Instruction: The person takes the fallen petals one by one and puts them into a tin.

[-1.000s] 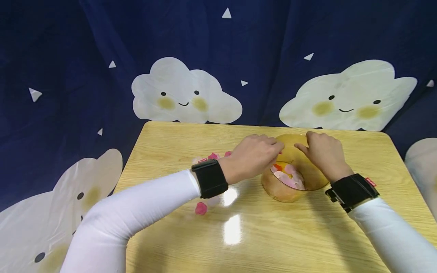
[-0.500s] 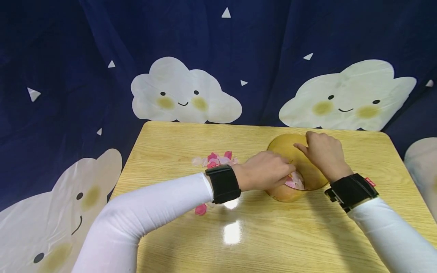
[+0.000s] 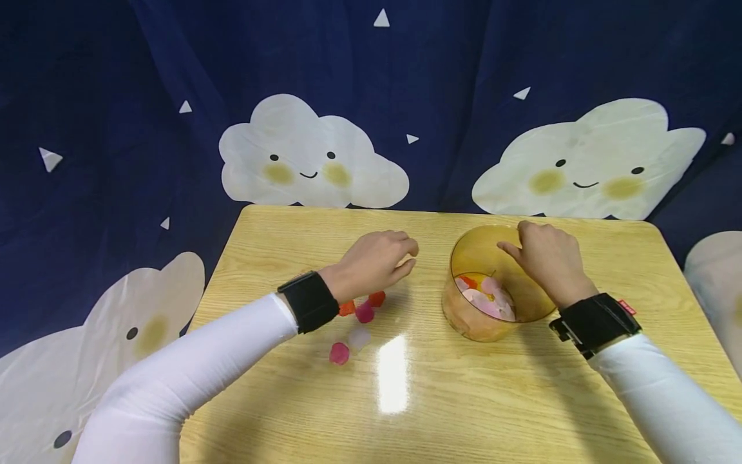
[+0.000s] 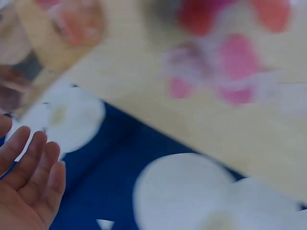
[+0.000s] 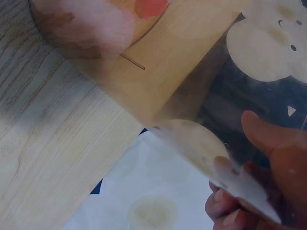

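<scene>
An amber see-through bowl (image 3: 472,324) with tall sides stands on the wooden table, holding pink, white and orange petals (image 3: 487,301). My right hand (image 3: 549,261) grips its far right rim; in the right wrist view the thumb is on one side of the wall and the fingers curl on the other. Left of the bowl, my left hand (image 3: 375,259) hovers over the table with nothing in it. Its fingers (image 4: 33,163) look relaxed and slightly bent in the left wrist view. Loose petals (image 3: 365,312) lie beneath and beside the left wrist, which partly hides them.
The wooden table (image 3: 440,399) has its back edge against a dark blue curtain (image 3: 446,77) printed with white clouds. A dark pink petal (image 3: 339,353) and a pale petal lie nearer the front, left of a light reflection.
My left hand went down into the bowl's opening, then came out and moved left over the table towards the loose petals. My right hand has stayed on the rim.
</scene>
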Tool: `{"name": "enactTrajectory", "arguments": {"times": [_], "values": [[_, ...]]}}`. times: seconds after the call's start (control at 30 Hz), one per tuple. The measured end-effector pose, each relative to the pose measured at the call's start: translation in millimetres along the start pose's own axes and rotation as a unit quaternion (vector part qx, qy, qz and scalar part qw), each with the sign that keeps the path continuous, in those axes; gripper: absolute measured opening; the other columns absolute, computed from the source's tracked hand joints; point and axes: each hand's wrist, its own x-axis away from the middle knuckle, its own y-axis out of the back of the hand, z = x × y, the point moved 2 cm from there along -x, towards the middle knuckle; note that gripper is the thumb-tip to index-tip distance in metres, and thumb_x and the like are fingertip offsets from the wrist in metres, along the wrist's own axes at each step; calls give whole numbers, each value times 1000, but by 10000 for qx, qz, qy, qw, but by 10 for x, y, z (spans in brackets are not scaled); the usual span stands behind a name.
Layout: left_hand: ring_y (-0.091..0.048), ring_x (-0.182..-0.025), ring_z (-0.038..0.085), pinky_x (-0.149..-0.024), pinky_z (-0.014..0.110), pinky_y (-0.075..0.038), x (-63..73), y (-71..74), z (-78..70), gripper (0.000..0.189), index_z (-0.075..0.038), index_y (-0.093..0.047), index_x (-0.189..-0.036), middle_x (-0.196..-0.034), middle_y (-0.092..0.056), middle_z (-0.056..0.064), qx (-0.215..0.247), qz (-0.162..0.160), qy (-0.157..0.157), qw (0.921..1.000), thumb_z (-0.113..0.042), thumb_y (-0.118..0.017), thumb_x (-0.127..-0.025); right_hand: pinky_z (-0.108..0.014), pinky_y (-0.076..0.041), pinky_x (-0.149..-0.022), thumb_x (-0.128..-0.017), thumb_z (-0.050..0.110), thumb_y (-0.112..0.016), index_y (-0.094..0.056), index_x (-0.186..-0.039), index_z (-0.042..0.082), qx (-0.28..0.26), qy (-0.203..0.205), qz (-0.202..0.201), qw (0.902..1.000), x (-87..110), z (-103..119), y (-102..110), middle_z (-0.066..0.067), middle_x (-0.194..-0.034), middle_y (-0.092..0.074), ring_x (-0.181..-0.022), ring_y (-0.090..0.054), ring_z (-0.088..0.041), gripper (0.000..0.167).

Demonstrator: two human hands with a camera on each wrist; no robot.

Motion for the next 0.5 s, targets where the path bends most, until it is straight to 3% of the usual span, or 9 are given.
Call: {"name": "enactTrajectory", "arguments": {"times": [0.23,0.4,0.5], "values": [[-57,-72,12,-67,28,-51,460,-348,392,13,-9,-73,-103,-89,-71,1,409,796,871,9922,-19,-69,-96,-36,-29,-40,-92,41,-72,-44,-66,8,27,-40,29,10000,1,3,24,-3,-54,-35,-45,-44,-25,50],[-46,-65,14,-59,27,-37,682,-576,543,6,-9,-69,-87,-70,-54,-2,449,1105,977,9880,-11,-71,-92,-36,-30,-40,-92,40,-73,-45,-65,8,46,-40,44,10000,1,9,23,-3,-54,-35,-45,-44,-25,50],[-45,-66,14,-60,28,-37,811,-687,615,12,-10,-66,-82,-68,-49,-3,388,1209,974,9871,-11,-76,-89,-36,-30,-40,-92,40,-73,-45,-65,8,53,-31,46,10000,-1,8,15,-3,-54,-36,-45,-44,-25,50]]}}
